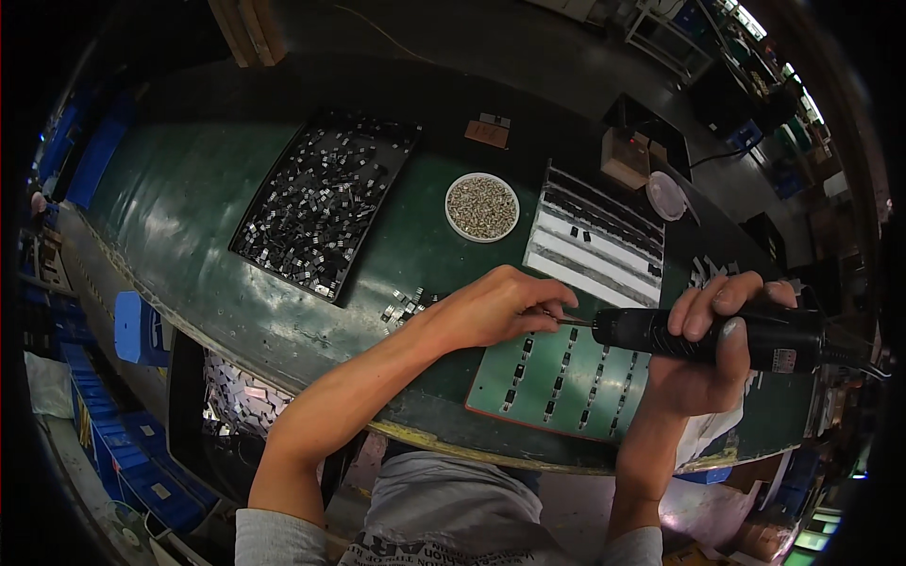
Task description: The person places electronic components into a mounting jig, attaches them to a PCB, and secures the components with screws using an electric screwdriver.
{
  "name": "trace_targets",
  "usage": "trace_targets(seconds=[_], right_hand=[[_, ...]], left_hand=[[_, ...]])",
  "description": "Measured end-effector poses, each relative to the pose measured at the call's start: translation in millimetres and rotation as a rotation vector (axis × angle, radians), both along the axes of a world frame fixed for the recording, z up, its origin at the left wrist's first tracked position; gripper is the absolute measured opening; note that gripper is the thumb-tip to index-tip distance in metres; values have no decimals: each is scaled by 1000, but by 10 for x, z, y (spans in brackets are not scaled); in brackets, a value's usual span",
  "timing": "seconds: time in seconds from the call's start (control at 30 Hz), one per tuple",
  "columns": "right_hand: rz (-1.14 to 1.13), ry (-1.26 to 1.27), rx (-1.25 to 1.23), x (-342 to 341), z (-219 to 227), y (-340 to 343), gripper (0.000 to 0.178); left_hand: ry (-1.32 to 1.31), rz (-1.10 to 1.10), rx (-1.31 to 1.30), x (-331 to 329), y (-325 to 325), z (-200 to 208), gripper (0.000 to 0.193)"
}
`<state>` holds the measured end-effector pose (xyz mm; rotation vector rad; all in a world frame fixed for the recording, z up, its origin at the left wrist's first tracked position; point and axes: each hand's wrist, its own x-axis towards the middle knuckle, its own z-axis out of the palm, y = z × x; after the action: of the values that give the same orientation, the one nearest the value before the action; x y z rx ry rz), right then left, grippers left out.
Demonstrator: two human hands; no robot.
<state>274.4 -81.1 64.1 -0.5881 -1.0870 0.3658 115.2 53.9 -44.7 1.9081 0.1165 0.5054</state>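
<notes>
My right hand [703, 311] is wrapped around a black electric screwdriver [642, 330], held almost level with its bit toward the left. My left hand [495, 307] has thumb and fingers pinched together at the bit's thin tip; whatever they grip is too small to make out. Below both hands lies a green board [505, 363] bearing rows of small black parts with metal ends. Beyond it is a white board [566, 259] with dark strips and a few small black pieces on it. A white round bowl [449, 219] full of tiny brass-coloured metal pieces stands beyond my left hand.
On the green table [189, 208], a black tray [354, 269] of small black parts stands at the left. Loose parts [406, 304] lie beside my left forearm. Farther off are a brown card [487, 135], a small wooden box [625, 156] and a pale round dish [666, 195].
</notes>
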Motion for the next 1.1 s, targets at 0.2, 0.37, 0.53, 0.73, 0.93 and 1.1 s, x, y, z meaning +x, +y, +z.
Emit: trace_targets(seconds=[0.2, 0.37, 0.53, 0.73, 0.93, 1.1], right_hand=[[-4, 17, 9, -14, 12, -4, 56], [-5, 8, -6, -38, 20, 7, 56], [-11, 22, -15, -21, 18, -8, 55], [-79, 9, -69, -50, 11, 16, 54], [-82, 15, -100, -86, 18, 13, 54], [-5, 81, -291, -349, 52, -94, 57]], left_hand=[[3, -22, 2, 7, 0, -2, 37], [-6, -18, 11, -5, 1, -15, 38], [50, -31, -76, -11, -20, 69, 39], [7, -37, -15, -2, 22, -13, 47], [85, -50, -150, -3, 79, -58, 42], [127, -11, -477, 44, 95, -91, 36]])
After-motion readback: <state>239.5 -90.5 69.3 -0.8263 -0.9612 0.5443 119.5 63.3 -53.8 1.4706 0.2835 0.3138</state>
